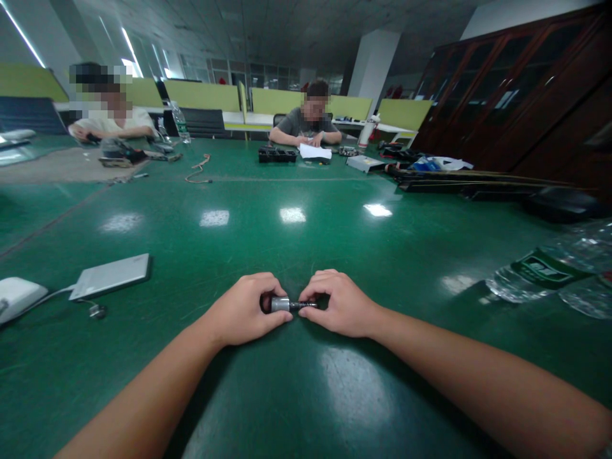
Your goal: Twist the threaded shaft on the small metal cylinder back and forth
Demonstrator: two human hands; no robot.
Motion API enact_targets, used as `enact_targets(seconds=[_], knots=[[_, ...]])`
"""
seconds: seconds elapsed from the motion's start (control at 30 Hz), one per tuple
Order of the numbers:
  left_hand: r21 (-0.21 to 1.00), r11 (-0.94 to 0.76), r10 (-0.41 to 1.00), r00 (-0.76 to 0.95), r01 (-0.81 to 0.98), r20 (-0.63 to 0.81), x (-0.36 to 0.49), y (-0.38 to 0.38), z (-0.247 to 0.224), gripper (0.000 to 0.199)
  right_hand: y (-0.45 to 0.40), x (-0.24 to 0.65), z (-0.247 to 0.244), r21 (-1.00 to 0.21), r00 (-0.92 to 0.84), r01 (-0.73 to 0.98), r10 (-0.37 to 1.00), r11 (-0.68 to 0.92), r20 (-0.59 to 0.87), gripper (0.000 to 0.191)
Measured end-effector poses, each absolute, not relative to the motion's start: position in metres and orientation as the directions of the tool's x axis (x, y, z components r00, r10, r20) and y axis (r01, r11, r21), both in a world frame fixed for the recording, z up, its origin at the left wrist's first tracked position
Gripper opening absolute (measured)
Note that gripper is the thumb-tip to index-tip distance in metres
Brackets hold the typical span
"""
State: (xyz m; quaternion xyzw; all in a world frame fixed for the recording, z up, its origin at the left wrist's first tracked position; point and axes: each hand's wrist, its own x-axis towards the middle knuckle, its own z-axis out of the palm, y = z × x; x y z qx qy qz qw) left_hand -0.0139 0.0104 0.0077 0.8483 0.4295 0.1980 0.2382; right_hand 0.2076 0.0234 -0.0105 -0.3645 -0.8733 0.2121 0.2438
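Note:
My left hand is closed round a short silver metal cylinder, with the thumb along its near side. From the cylinder's right end a thin dark rod with spiral grooves points to the right. My right hand pinches this rod between thumb and fingers. Both hands are low over the green table, close together near its front middle. The cylinder's left end is hidden in my left palm. Whether the rod is fixed in the cylinder cannot be seen.
A white power bank with a cable lies at left, beside a white device. Water bottles stand at right. Across the table sit two people, near a black tray and dark strips.

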Motion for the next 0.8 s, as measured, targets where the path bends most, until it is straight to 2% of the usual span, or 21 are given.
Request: enact_targets(seconds=[0.8], knots=[[0.536, -0.527, 0.828, 0.541, 0.659, 0.148, -0.0187, 0.0124, 0.0082, 0.018, 0.0245, 0.2087, -0.0122, -0.546, -0.598, 0.534, 0.745, 0.646, 0.296, 0.005]])
